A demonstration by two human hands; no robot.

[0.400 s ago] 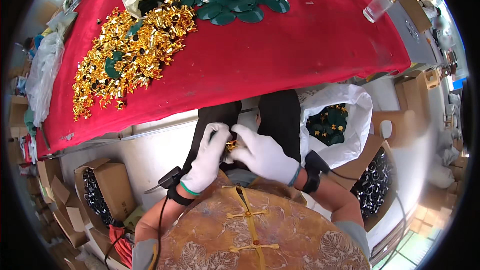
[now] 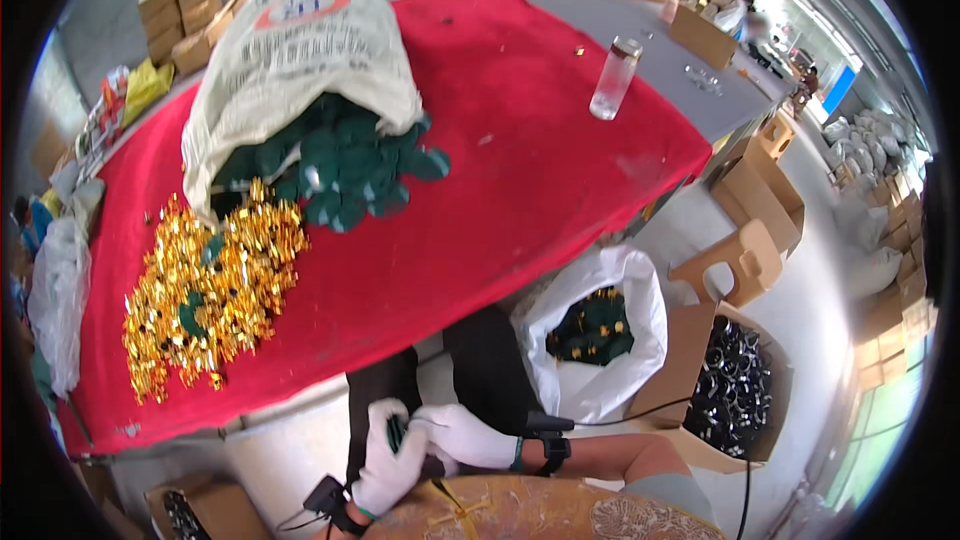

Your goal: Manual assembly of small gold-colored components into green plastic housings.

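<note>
My left hand (image 2: 386, 462), in a white glove, is closed round a dark green disc (image 2: 396, 431), seen nearly edge-on. My right hand (image 2: 468, 436), also gloved, presses its bent fingers close beside the left one above my lap; whatever lies in them is hidden. On the red-covered table (image 2: 490, 230), a heap of shiny gold clip-like parts (image 2: 210, 290) spreads at the left. Behind it, similar green discs (image 2: 335, 165) spill from the mouth of a large white woven sack (image 2: 310, 60).
An open white bag (image 2: 647, 340) by my right knee holds green discs with gold parts on them. Right of it stands a carton of shiny black parts (image 2: 735, 380). A clear bottle (image 2: 615, 78) stands on the table's far right. Another carton (image 2: 225, 510) sits at lower left.
My head has tilted up and turned, so the sack and room behind the table now show. The gold part between my hands has gone from sight; a green disc shows in my left hand.
</note>
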